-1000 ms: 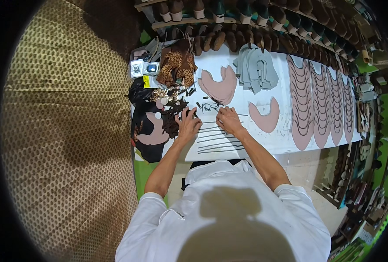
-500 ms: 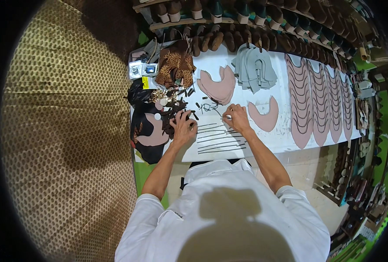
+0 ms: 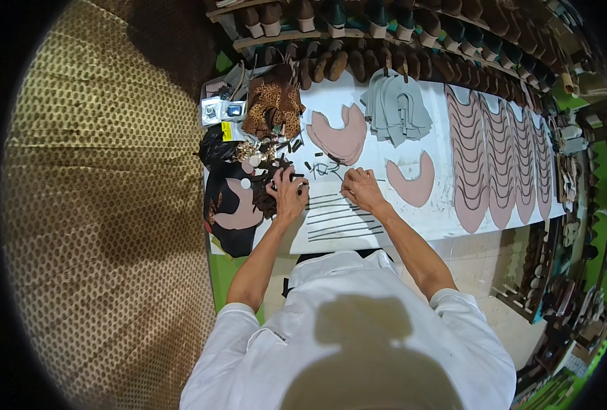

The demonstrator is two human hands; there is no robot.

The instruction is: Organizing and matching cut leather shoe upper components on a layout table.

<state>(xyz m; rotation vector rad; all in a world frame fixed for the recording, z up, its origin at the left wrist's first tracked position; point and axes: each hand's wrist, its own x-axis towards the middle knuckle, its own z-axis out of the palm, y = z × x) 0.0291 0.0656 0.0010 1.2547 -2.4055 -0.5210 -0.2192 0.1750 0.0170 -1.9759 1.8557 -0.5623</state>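
Observation:
My left hand (image 3: 290,197) rests at the right edge of a pile of dark brown scraps (image 3: 263,193), its bent fingers spread and touching the small pieces. Across a gap, my right hand (image 3: 363,188) is closed, fingertips drawn together over the far end of a row of thin dark strips (image 3: 341,222). Whatever sits between those fingertips is too small to make out. The strips lie roughly parallel on the white tabletop (image 3: 426,229). Just beyond the hands lie a tangle of dark cord (image 3: 325,169) and a few short dark pieces.
Pink U-shaped pieces (image 3: 339,140) lie behind, another (image 3: 412,181) to the right. Grey cut pieces (image 3: 395,113) are stacked at the back. Overlapping pink rows (image 3: 470,178) cover the right side. Leopard-print material (image 3: 274,109) sits back left. Shoe shelves (image 3: 358,34) border the far edge.
My right hand has shifted slightly left and its fingers have turned inward and down. The left hand stays by the brown scraps, its fingers slightly moved.

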